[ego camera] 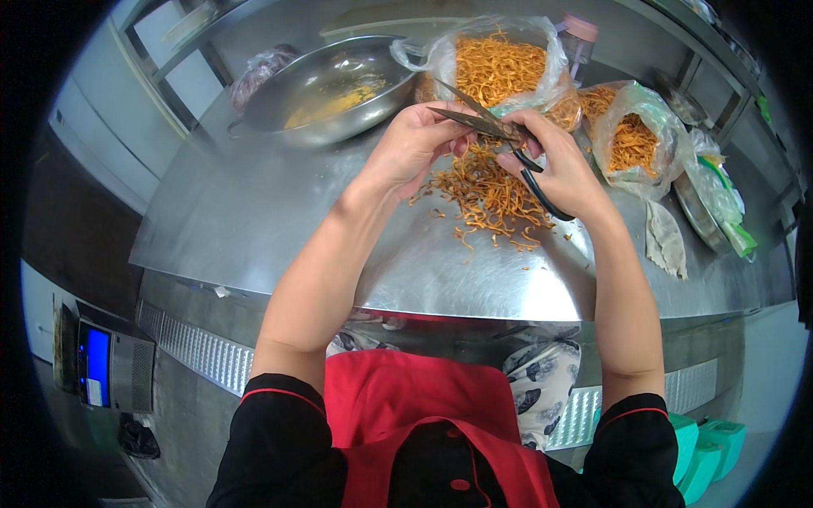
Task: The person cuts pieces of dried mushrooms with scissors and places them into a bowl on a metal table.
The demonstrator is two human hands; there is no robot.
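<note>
My right hand (565, 162) grips scissors (540, 190) with black handles, their dark, stained blades parted and pointing up and left. Beside the blades, my left hand (422, 136) has its thumb and fingertips pinched together. A bit of orange strand shows at those fingertips, though the blades and fingers cover most of it. Below both hands a loose heap of orange dried strands (498, 197), which look like dried cordyceps mushrooms, lies on the steel table (254, 209). Short pieces are scattered around the heap's near edge.
Behind the hands stands an open plastic bag (559, 57) of the same strands, with a second bag (673, 140) to its right. A wide steel bowl (381, 111) at left holds yellowish crumbs. A pink-lidded bottle (579, 41), a cloth (664, 238) and a metal dish (698, 209) are at right.
</note>
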